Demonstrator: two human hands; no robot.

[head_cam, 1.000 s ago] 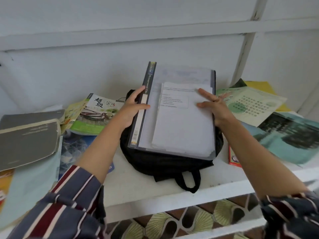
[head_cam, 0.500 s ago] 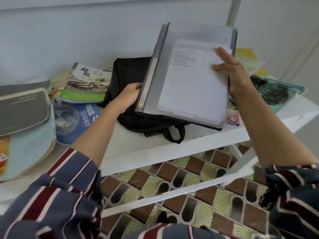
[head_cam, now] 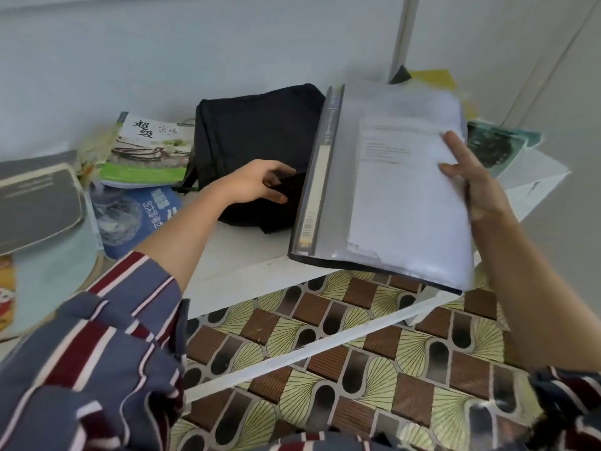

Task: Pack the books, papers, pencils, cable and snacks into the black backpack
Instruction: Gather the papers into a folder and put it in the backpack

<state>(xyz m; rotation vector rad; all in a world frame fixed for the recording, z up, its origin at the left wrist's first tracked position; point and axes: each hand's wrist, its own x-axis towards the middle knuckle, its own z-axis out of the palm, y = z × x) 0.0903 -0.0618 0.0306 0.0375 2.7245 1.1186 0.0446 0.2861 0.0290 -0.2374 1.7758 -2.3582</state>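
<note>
The black backpack (head_cam: 257, 131) lies flat on the white shelf (head_cam: 247, 265). My left hand (head_cam: 257, 180) rests on its lower part, fingers curled around a fold of black fabric. My right hand (head_cam: 468, 177) grips the right edge of a clear folder (head_cam: 328, 177) with a dark spine and a stack of white papers (head_cam: 400, 203) on top, held tilted to the right of the backpack, over the shelf's front edge.
Left of the backpack lie a green-and-white book (head_cam: 146, 151), a blue book (head_cam: 140, 216) and a grey book (head_cam: 35, 200). Teal and yellow books (head_cam: 494, 141) lie behind the folder at the right. A patterned tile floor (head_cam: 341, 369) shows below the shelf rails.
The folder with the papers came off the backpack and moved right in my right hand. My left hand let go of the folder's spine and went down onto the backpack.
</note>
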